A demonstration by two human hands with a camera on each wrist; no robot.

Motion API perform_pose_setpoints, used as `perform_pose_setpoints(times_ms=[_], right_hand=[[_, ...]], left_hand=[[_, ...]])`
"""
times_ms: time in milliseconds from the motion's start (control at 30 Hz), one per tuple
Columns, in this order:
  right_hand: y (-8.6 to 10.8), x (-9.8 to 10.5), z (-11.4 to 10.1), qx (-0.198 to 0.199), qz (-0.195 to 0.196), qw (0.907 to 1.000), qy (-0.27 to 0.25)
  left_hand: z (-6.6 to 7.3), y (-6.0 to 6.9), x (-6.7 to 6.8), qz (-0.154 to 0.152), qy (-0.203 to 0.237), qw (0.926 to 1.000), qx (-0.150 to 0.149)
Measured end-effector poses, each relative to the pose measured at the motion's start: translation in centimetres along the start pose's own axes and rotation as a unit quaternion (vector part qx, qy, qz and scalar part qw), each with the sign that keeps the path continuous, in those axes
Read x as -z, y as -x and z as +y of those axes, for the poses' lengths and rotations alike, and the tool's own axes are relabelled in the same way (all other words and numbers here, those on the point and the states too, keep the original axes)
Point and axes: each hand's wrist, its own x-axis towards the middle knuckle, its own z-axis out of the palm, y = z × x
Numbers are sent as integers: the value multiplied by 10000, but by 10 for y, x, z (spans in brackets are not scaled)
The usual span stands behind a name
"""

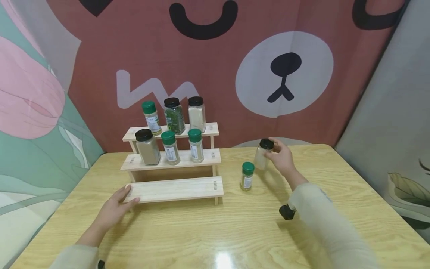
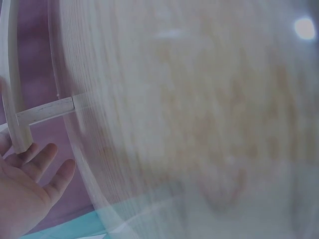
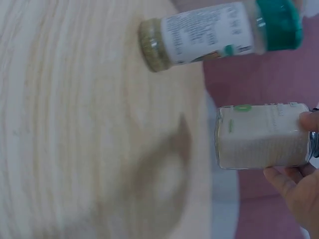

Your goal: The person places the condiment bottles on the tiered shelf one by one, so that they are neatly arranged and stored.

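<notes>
At the front step of a three-tier wooden rack (image 1: 174, 188), my left hand (image 1: 112, 209) holds the left end of the board, thumb along its front edge. In the left wrist view the outer fingers of that hand (image 2: 25, 194) hang loose beside the board end (image 2: 20, 134). On the right, my right hand (image 1: 281, 158) grips a square clear jar (image 1: 261, 158) of pale powder near its black lid. The jar leans slightly; whether its base touches the table I cannot tell. Just in front of it stands a green-capped spice bottle (image 1: 246, 179), labelled, also close by in the right wrist view.
Three jars, among them a green herb jar (image 1: 174, 117), stand on the top tier. The middle tier bears a brown powder jar (image 1: 148, 149) and two green-capped bottles. The front board is bare. A patterned cloth (image 1: 201, 67) hangs behind the wooden table (image 1: 201, 231).
</notes>
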Motion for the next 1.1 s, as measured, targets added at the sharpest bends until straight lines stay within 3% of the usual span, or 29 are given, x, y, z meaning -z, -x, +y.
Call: perform_pose_setpoints(times_ms=[233,600,867,1100], right_hand=[[5,11,-36,367,-73,9991,-204],[24,14,-97,513,-224,9975,-432],[41,-11,-118,441,-910,9875,-1213],[53,-43,-124,439,-1228,9846,-1162]], left_hand=[[-2,1,0,3,-61,10000,2],[0,1,0,-50,-20,10000,34],[2,0,2,-49,-50,10000,58],[-1,0,-1,-58,-35,9999,83]])
